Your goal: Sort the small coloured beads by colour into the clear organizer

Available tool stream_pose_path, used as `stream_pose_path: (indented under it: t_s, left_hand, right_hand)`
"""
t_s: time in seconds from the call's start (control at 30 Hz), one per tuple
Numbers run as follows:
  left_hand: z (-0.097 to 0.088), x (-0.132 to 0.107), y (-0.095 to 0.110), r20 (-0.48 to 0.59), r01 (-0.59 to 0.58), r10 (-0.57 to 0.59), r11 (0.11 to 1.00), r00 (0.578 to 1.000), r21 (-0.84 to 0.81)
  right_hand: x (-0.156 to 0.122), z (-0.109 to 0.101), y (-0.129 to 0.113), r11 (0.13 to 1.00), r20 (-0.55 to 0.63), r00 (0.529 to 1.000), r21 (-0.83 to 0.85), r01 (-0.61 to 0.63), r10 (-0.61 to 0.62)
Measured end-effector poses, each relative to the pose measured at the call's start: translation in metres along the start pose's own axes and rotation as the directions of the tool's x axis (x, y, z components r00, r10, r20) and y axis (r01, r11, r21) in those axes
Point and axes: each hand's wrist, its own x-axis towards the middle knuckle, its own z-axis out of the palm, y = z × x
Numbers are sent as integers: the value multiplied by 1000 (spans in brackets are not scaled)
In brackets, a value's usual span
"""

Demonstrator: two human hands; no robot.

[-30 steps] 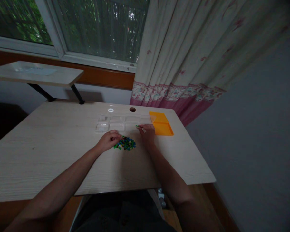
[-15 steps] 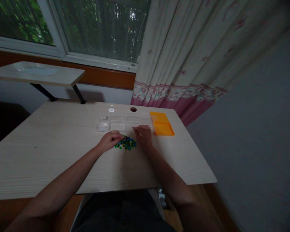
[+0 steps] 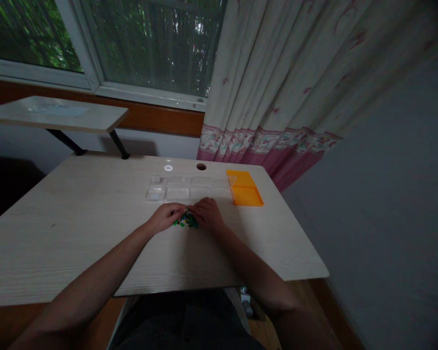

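A pile of small blue, green and cream plastic pieces (image 3: 188, 220) that look like toy building bricks lies on the table in front of me. My left hand (image 3: 166, 216) is at the pile's left side, thumb and fingers pinched together. A tiny pale spot shows at its fingertips, too small to name. My right hand (image 3: 207, 213) covers the right part of the pile, fingers bent and close together, their tips meeting those of the left. What it holds, if anything, is hidden. Just beyond both hands stands a clear plastic compartment tray (image 3: 178, 193).
An orange tray (image 3: 245, 188) lies at the right end of the clear one, partly overlapped by it. The pale wooden table (image 3: 95, 233) has a round hole (image 3: 201, 166) near its back edge. A raised shelf (image 3: 58, 114) stands at the back left; a curtain (image 3: 263, 97) hangs behind.
My right hand has moved left and toward me, from the clear tray's front edge onto the pile, meeting my left hand. The left hand has barely moved.
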Motion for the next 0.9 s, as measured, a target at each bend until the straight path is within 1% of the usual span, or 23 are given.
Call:
stream_pose_path:
  t_s: [0.2, 0.37, 0.57, 0.73, 0.8, 0.83, 0.9]
  left_hand:
    - [0, 0, 0, 23, -27, 27, 999, 999, 24]
    - [0, -1, 2, 10, -68, 67, 994, 998, 88]
    - [1, 0, 3, 15, -101, 100, 982, 995, 160]
    - [1, -1, 5, 7, -113, 114, 977, 993, 181]
    - [0, -1, 5, -9, -106, 109, 975, 994, 195]
    - [-2, -1, 5, -19, -100, 106, 974, 994, 206]
    - [-6, -1, 5, -43, -93, 105, 970, 994, 225]
  right_hand:
    - [0, 1, 1, 1000, 5, 1000, 24, -11, 11]
    - [0, 2, 3, 997, -45, 999, 72, -2, 5]
    - [-1, 4, 3, 987, -65, 995, 144, -71, 81]
    - [0, 3, -4, 984, -86, 990, 147, -99, 113]
    - [1, -1, -3, 980, -128, 977, 127, -151, 168]
    - [1, -4, 0, 974, -167, 963, 115, -193, 211]
    - [1, -9, 8, 954, -272, 915, 91, -286, 300]
